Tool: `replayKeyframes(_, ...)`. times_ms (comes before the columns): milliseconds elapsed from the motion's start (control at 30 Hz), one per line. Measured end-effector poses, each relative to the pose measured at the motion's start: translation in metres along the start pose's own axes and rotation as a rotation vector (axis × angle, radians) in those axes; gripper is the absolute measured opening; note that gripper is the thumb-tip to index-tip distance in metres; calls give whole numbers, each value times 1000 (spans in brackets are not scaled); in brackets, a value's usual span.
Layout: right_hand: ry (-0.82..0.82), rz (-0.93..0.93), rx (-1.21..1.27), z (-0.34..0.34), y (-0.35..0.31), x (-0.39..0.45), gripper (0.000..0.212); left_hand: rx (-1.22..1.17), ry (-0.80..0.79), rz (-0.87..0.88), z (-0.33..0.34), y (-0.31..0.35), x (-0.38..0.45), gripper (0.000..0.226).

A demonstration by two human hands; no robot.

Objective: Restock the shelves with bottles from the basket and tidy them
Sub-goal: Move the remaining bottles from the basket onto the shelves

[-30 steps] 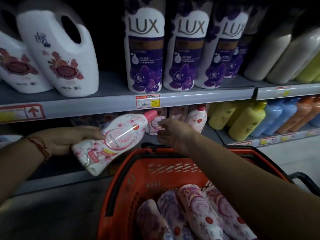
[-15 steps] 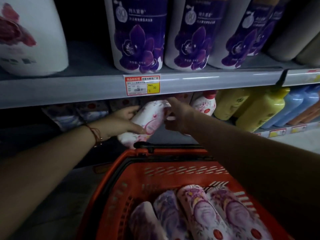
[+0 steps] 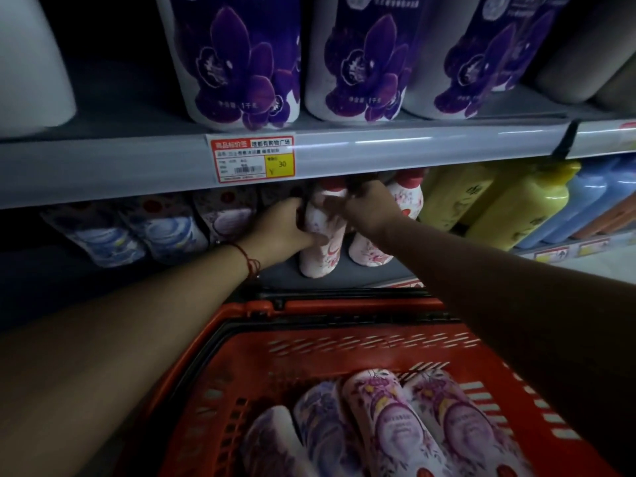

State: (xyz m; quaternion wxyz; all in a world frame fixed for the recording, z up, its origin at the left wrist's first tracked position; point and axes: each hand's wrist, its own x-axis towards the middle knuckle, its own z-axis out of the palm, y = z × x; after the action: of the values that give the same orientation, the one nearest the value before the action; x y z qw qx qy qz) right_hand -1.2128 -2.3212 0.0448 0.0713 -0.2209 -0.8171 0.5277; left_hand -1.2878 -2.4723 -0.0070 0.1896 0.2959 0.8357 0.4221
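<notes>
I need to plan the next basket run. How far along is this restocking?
Done: pink bottles already stand on the lower shelf. In hand: the left hand grips a pink bottle upright there, while the right hand steadies its top. Left: at least four purple bottles lie in the red basket.

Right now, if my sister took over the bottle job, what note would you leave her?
Left hand: grips the pink flowered bottle, which stands upright on the lower shelf.
Right hand: fingers curled on the same bottle's upper part, near its red cap.
A matching pink bottle stands just right of it.
Done: this bottle is on the shelf.
Left: let go, straighten it, then shelve the four flowered bottles lying in the red basket.
</notes>
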Motion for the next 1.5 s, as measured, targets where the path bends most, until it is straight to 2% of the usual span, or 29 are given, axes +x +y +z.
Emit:
replayKeyframes(67, -22, -7, 49, -6, 1, -1, 18, 30, -13, 2, -2, 5, 4, 47)
replayKeyframes(167, -74, 23, 47, -10, -3, -3, 30, 69, -32, 5, -8, 5, 4, 59)
replayKeyframes(267, -99, 29, -116, -10, -2, -2, 45, 42, -104, -22, -19, 4, 2, 38)
replayKeyframes(400, -66, 57, -411, 0, -6, -1, 70, 121, -152, 7, -32, 7, -1, 41)
replayKeyframes(500, -13, 84, -470, 11, -4, 0, 83, 167, -114, 27, -31, 3, -4, 38)
replayKeyframes(600, -5, 87, -470, 16, -5, 6, 86, 183, 3, -10, -22, 1, -6, 22)
replayKeyframes(733, -2, 42, -428, 13, -3, 6, 93, 231, 100, -31, -11, -5, -5, 32)
replayKeyframes(833, -2, 76, -429, 15, -1, -1, 93, 218, 112, -33, -10, -10, -9, 43)
replayKeyframes(967, -36, 84, -388, 11, -5, -10, 87, 250, 68, -91, -14, 1, -11, 38)
replayKeyframes(1067, -107, 88, -341, -2, -15, -32, 84, 246, 30, -154, -23, 17, -19, 50)
replayKeyframes(1133, -116, 58, -346, -17, -24, -54, 79, 262, 57, -175, -28, 37, -35, 43)
replayKeyframes(1267, -63, -24, -378, -56, -32, -119, 55, 438, 152, 3, -34, 88, -90, 31)
replayKeyframes(1367, -30, -92, -473, -82, -21, -174, 38, 358, 70, 70, -21, 111, -140, 26)
replayKeyframes(1433, -89, 25, -538, -88, -1, -203, 34, 282, -19, 88, -5, 116, -168, 25)
replayKeyframes(1500, -232, 267, -604, -86, 23, -229, 36, 259, -131, 47, 19, 114, -189, 23)
